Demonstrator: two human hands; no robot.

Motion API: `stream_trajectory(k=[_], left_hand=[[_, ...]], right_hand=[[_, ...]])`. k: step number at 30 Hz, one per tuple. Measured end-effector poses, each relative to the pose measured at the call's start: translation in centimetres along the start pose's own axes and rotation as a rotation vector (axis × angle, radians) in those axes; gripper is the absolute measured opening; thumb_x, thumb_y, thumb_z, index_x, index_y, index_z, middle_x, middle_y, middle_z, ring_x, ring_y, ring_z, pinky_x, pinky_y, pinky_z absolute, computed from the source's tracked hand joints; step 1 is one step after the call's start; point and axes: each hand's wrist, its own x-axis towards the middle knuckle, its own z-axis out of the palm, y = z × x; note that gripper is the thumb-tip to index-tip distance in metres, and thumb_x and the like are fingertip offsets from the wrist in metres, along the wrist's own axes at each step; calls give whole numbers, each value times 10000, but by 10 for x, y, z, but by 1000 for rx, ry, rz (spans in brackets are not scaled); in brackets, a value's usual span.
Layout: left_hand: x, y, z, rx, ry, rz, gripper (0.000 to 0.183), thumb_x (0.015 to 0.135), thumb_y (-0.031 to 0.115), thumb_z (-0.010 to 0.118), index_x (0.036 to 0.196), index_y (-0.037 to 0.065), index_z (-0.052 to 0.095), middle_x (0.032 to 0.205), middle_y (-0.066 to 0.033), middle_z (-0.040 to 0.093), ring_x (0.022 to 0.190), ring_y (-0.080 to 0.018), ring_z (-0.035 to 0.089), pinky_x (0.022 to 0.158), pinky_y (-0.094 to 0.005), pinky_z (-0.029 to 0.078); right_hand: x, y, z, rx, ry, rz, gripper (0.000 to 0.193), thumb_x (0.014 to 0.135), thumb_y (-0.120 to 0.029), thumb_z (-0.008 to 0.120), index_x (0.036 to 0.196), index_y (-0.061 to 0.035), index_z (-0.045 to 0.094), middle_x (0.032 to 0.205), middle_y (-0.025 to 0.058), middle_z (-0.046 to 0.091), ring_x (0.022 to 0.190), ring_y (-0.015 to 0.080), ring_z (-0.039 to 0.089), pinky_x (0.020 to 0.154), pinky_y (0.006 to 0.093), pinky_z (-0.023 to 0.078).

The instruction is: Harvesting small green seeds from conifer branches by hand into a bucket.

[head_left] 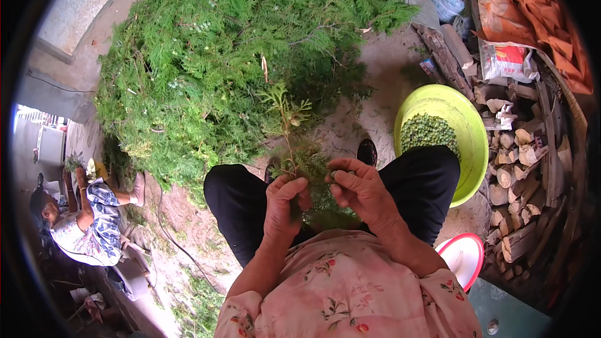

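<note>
Above my lap, my left hand (285, 205) is closed round the lower stem of a thin evergreen sprig (288, 130), whose leafy tip points away from me. Close beside it on the right, my right hand (364, 193) is pinched, its thumb and fingers together with a bit of green showing at the tips; what exactly it holds is too small to name. More loose greenery (322, 197) lies between my knees, partly hidden by the hands. A large pile of evergreen branches (219, 69) spreads in front of me.
By my right knee stands a yellow-green basin (474, 150) holding many small green cones (429, 133). Nearer is a red-rimmed white basin (477, 256). Split firewood (523, 175) is stacked at right, below an orange tarp (532, 6). Another person (87, 219) sits at left; a cable (181, 247) crosses the ground.
</note>
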Motion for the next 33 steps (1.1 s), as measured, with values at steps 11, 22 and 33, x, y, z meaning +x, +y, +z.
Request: stream_trajectory(k=[11, 22, 33], left_hand=[[1, -1, 10, 142, 24, 129, 302, 742, 167, 669, 934, -2, 508, 742, -36, 563, 552, -83, 462, 492, -218, 368], [2, 6, 3, -45, -66, 7, 122, 760, 44, 597, 859, 26, 526, 655, -21, 534, 479, -80, 449, 427, -210, 339], [-1, 8, 9, 11, 47, -33, 99, 770, 72, 593, 706, 45, 522, 567, -17, 501, 417, -94, 425, 375, -209, 303]], right_hand=[[-9, 2, 18, -940, -53, -315, 126, 820, -28, 546, 943, -3, 555, 792, 79, 578, 578, 74, 535, 497, 206, 424], [1, -15, 6, 8, 70, -48, 111, 822, -80, 577, 906, -10, 566, 694, 41, 565, 509, 66, 495, 430, 194, 366], [19, -1, -9, -1034, -31, -368, 162, 783, -92, 627, 911, 7, 626, 740, 22, 570, 594, 79, 501, 529, 212, 388]])
